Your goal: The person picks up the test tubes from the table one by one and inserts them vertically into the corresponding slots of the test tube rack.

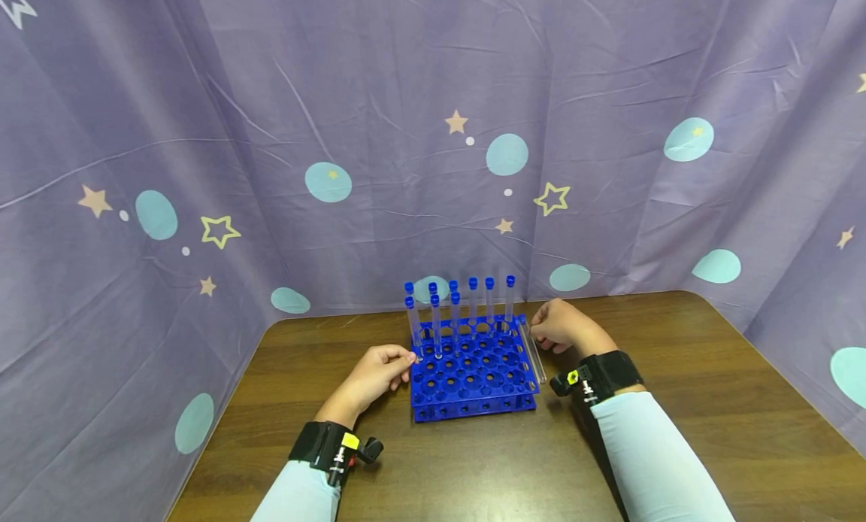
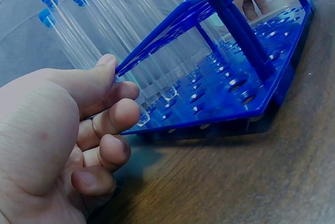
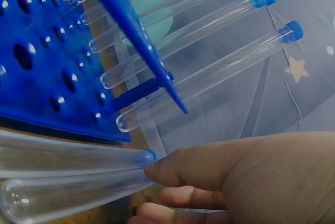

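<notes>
A blue test tube rack stands on the table, with several clear, blue-capped test tubes upright in its left and back holes. My left hand pinches the rack's upper plate at its left edge between thumb and forefinger, the other fingers curled below. Two more test tubes lie side by side along the rack's right side. At their capped far ends, my right hand pinches one tube near its blue cap. The other tube's cap is hidden behind the fingers.
The brown wooden table extends around the rack. Directly behind its back edge hangs a purple curtain with stars and teal spots. Each wrist wears a black strap with a small camera.
</notes>
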Action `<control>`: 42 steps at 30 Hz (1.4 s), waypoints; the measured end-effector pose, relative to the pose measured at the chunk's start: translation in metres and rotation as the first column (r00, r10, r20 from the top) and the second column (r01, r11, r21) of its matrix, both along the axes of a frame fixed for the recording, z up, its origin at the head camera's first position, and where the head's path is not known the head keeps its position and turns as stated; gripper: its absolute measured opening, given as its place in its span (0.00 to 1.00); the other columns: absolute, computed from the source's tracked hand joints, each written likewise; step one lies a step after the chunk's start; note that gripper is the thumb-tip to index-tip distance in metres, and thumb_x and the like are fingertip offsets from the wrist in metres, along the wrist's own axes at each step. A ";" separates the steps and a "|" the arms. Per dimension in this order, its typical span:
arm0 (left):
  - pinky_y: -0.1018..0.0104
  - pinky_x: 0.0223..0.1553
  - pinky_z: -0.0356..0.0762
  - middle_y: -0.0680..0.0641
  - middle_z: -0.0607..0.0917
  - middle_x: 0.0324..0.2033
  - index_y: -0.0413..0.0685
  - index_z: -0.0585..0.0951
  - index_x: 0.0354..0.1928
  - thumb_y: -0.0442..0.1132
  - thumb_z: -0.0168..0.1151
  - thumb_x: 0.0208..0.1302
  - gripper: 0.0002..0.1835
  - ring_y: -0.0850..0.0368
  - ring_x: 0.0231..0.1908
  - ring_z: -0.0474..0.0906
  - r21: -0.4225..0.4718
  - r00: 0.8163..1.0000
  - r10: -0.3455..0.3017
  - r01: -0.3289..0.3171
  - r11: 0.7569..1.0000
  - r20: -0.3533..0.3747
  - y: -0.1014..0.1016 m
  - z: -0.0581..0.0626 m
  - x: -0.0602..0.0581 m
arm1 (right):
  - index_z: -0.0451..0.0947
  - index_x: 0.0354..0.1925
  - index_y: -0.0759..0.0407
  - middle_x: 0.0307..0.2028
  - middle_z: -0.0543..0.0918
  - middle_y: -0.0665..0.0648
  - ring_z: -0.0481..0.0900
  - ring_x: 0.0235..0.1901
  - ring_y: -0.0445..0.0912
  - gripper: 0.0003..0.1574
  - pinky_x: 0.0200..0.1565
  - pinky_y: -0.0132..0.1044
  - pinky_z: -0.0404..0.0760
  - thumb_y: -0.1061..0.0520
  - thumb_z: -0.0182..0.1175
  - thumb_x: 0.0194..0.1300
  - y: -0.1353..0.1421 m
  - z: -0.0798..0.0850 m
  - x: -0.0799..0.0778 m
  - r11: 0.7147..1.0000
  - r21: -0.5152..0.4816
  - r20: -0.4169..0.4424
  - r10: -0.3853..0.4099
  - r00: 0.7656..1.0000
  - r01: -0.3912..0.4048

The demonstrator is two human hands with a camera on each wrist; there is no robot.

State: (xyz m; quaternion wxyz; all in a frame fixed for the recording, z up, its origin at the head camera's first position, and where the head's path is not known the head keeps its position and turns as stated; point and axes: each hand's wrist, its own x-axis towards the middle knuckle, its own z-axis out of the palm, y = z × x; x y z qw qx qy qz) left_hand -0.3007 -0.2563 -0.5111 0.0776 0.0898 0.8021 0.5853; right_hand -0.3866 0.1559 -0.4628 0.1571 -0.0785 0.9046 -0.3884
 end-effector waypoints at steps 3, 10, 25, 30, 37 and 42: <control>0.71 0.27 0.76 0.51 0.83 0.26 0.31 0.89 0.51 0.42 0.63 0.87 0.16 0.64 0.22 0.73 0.000 1.000 0.001 -0.001 1.000 0.002 0.000 0.000 0.000 | 0.85 0.52 0.66 0.37 0.93 0.62 0.93 0.35 0.50 0.15 0.38 0.48 0.94 0.58 0.69 0.73 -0.001 -0.001 0.001 1.000 0.000 -0.004 -0.003 1.000 0.003; 0.72 0.27 0.75 0.52 0.83 0.26 0.31 0.89 0.51 0.41 0.63 0.87 0.16 0.63 0.22 0.73 -0.001 1.000 0.006 -0.006 1.000 0.005 0.000 -0.002 -0.001 | 0.84 0.49 0.66 0.36 0.92 0.62 0.92 0.33 0.50 0.13 0.36 0.48 0.94 0.58 0.70 0.72 -0.004 -0.004 0.000 1.000 0.000 -0.024 -0.024 0.999 0.024; 0.71 0.27 0.75 0.52 0.83 0.26 0.31 0.89 0.52 0.41 0.63 0.87 0.16 0.64 0.22 0.73 -0.003 1.000 0.003 -0.003 1.000 0.004 0.000 -0.001 0.000 | 0.83 0.43 0.65 0.35 0.91 0.63 0.92 0.30 0.49 0.10 0.32 0.45 0.94 0.58 0.71 0.72 -0.007 -0.007 -0.002 0.997 0.058 -0.072 -0.048 0.996 0.052; 0.71 0.27 0.76 0.52 0.83 0.26 0.32 0.89 0.52 0.42 0.63 0.87 0.16 0.64 0.22 0.73 -0.004 1.000 0.001 -0.001 1.000 0.003 0.001 0.001 0.000 | 0.83 0.43 0.64 0.36 0.91 0.63 0.92 0.32 0.50 0.09 0.34 0.46 0.94 0.58 0.71 0.72 -0.005 -0.005 -0.002 0.993 0.095 -0.066 -0.063 0.996 0.069; 0.71 0.27 0.76 0.54 0.83 0.26 0.31 0.88 0.51 0.42 0.63 0.87 0.17 0.64 0.22 0.73 0.003 1.000 -0.003 0.003 1.000 -0.003 0.000 0.000 -0.001 | 0.84 0.41 0.62 0.32 0.90 0.60 0.90 0.30 0.49 0.11 0.32 0.43 0.92 0.56 0.74 0.71 -0.005 -0.009 -0.007 0.990 0.117 -0.069 -0.068 0.995 0.076; 0.71 0.27 0.76 0.54 0.83 0.26 0.30 0.88 0.52 0.42 0.63 0.88 0.17 0.65 0.21 0.73 0.008 1.000 -0.004 0.004 1.000 -0.002 0.000 -0.002 -0.001 | 0.82 0.42 0.62 0.29 0.88 0.58 0.88 0.29 0.49 0.14 0.31 0.43 0.91 0.56 0.77 0.70 -0.005 -0.009 -0.008 0.989 0.123 -0.065 -0.076 0.995 0.083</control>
